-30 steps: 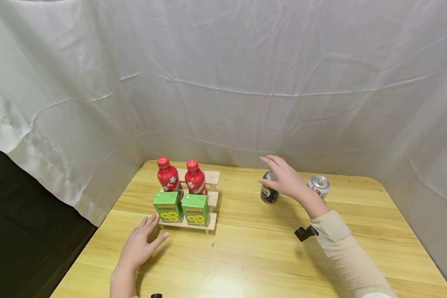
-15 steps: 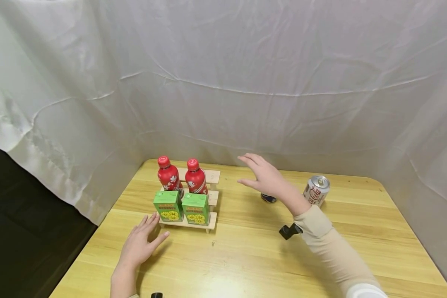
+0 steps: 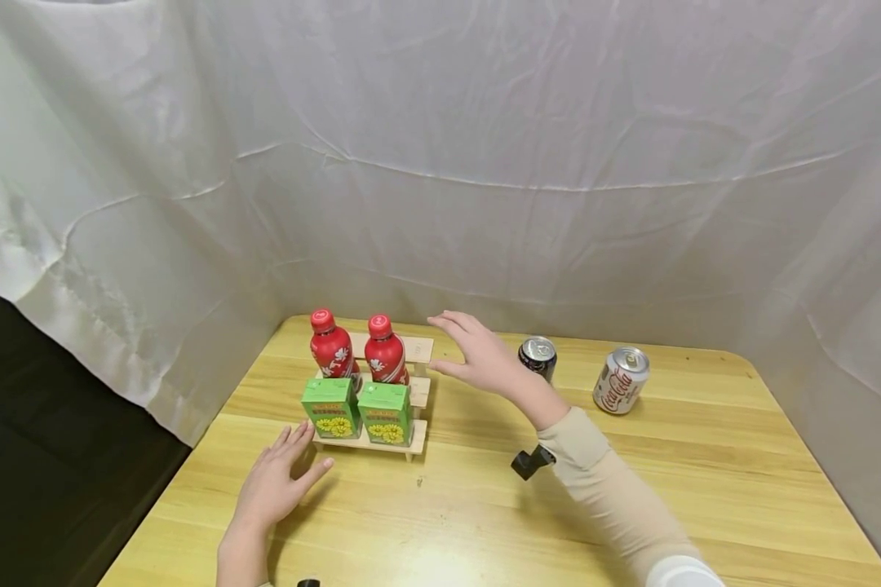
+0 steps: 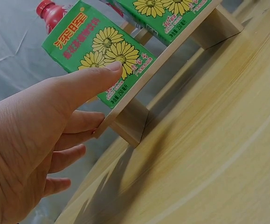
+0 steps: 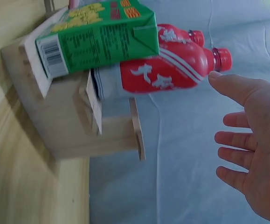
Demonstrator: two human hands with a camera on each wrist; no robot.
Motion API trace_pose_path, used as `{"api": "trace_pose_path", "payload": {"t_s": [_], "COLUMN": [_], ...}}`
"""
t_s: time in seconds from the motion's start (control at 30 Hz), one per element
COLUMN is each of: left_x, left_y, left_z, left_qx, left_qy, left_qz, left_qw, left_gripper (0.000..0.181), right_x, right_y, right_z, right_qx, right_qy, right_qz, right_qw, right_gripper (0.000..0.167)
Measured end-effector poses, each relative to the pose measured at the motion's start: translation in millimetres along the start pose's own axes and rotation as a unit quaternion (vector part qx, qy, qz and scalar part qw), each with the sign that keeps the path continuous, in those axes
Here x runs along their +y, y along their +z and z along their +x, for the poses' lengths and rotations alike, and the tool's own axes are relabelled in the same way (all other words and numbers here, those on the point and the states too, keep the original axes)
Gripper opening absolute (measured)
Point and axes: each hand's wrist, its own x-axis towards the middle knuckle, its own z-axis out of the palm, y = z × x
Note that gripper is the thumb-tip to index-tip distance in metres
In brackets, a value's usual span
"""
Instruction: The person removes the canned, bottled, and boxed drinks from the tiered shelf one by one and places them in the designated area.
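A small stepped wooden rack (image 3: 420, 436) stands at the table's left. Two green drink cartons (image 3: 385, 413) with yellow flowers fill its lowest step, and two red bottles (image 3: 387, 356) stand on the step behind. My left hand (image 3: 273, 487) lies beside the rack's front left corner; in the left wrist view its fingers (image 4: 86, 122) reach the end of the lowest step. Thumb and fingers are spread and grip nothing. My right hand (image 3: 480, 356) hovers to the right of the rack, thumb apart from the fingers (image 5: 237, 156), holding nothing. The right wrist view has the bottles just past its thumb.
A dark can (image 3: 538, 352), partly hidden behind my right wrist, stands on the wooden table (image 3: 484, 514). Farther right is a white and silver Coca-Cola can (image 3: 621, 381). A pale cloth (image 3: 529, 163) hangs behind the table.
My right hand has moved left, from in front of the dark can to near the rack, uncovering both cans more. The left hand, rack, cartons and bottles have stayed put.
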Motion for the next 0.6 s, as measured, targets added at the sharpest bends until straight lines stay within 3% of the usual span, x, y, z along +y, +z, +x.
{"api": "trace_pose_path", "payload": {"t_s": [0.6], "left_x": [-2.1], "left_y": [2.8], "left_z": [-0.4], "left_qx": [0.007], "left_qy": [0.003], "left_qz": [-0.003], "left_qw": [1.0], "left_gripper": [0.077], "right_x": [-36.7], "right_y": [32.6], "right_z": [28.2], "right_qx": [-0.021], "right_qy": [0.013], "right_qz": [0.048], "right_qw": [0.9985], "right_gripper": [0.072]}}
